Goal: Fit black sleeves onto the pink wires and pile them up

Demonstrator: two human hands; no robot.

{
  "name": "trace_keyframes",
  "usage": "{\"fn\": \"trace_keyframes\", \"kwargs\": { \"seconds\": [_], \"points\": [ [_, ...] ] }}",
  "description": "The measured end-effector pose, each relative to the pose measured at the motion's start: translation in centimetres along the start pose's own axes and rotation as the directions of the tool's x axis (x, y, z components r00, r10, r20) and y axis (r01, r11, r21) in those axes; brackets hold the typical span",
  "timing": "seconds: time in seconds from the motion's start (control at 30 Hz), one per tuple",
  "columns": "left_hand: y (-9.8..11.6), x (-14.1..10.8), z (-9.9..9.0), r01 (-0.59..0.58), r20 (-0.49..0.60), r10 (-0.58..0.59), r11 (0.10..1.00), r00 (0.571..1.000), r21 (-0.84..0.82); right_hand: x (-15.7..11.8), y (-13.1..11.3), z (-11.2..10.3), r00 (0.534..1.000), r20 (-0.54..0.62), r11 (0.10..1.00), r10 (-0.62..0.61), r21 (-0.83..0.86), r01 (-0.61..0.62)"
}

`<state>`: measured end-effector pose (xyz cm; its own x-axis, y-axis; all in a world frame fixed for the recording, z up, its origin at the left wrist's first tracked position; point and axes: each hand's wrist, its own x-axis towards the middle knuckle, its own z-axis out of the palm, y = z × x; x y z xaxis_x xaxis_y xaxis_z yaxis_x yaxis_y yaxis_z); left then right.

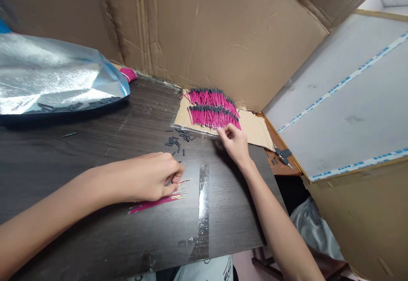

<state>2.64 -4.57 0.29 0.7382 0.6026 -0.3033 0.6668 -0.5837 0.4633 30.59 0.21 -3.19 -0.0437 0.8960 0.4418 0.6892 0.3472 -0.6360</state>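
My left hand [152,181] rests on the dark table [79,162], its fingers pinched on a small bundle of pink wires [159,202] with bare metal tips that lie beneath it. My right hand [235,143] reaches to the near right end of two rows of pink wires with black sleeves [212,109], laid out on a cardboard sheet [255,128]. Its fingertips touch the front row; whether it grips a wire I cannot tell. Several short black sleeve pieces [178,138] lie loose on the table between the hands.
A silver foil bag [54,77] lies at the back left, another pink wire bundle [129,74] by its corner. Cardboard walls [223,30] stand behind. A grey board with blue-white tape [344,102] leans at the right. Keys [282,154] lie on a brown ledge.
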Motion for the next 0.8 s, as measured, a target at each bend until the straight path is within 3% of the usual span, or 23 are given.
{"fn": "trace_keyframes", "kwargs": {
  "seconds": [0.13,0.2,0.3,0.4,0.5,0.57,0.67,0.73,0.8],
  "points": [
    [0.6,0.1,1.5,0.02,-0.048,-0.013,0.99,0.999,0.141,-1.9,-3.6,1.6,0.923,0.296,0.969,-0.245,0.043,0.243],
    [1.1,0.1,2.1,0.027,-0.078,-0.009,0.971,0.997,0.237,-2.8,-5.1,2.5,0.885,0.388,0.96,-0.258,0.001,0.279],
    [1.4,0.2,2.5,0.015,-0.103,0.017,0.952,0.995,0.305,-3.4,-6.5,3.6,0.883,0.436,0.946,-0.176,-0.175,0.274],
    [1.3,0.3,1.9,0.001,-0.092,0.021,0.972,0.995,0.234,-3.5,-7.0,4.2,0.873,0.465,0.886,-0.149,-0.329,0.326],
    [0.7,0.2,0.5,0.033,-0.007,-0.033,0.999,0.999,0.027,-3.5,-6.7,4.2,0.853,0.49,0.847,-0.18,-0.363,0.387],
    [0.2,0.2,-0.6,0.033,0.041,-0.027,0.99,0.999,-0.138,-3.5,-6.3,3.8,0.85,0.484,0.886,-0.208,-0.274,0.373],
    [-0.9,0.2,-1.7,0.041,0.052,-0.027,0.956,0.998,-0.289,-3.6,-5.6,3.1,0.856,0.461,0.972,-0.235,0.088,0.22],
    [-1.6,0.4,-2.1,0.047,0.082,-0.017,0.925,0.996,-0.377,-3.6,-5.2,2.9,0.857,0.473,0.935,-0.202,0.353,0.026],
    [-2.3,0.7,-2.2,0.058,0.142,0.011,0.879,0.99,-0.474,-3.6,-5.1,2.9,0.838,0.522,0.849,-0.158,0.505,-0.155]
  ]
}}
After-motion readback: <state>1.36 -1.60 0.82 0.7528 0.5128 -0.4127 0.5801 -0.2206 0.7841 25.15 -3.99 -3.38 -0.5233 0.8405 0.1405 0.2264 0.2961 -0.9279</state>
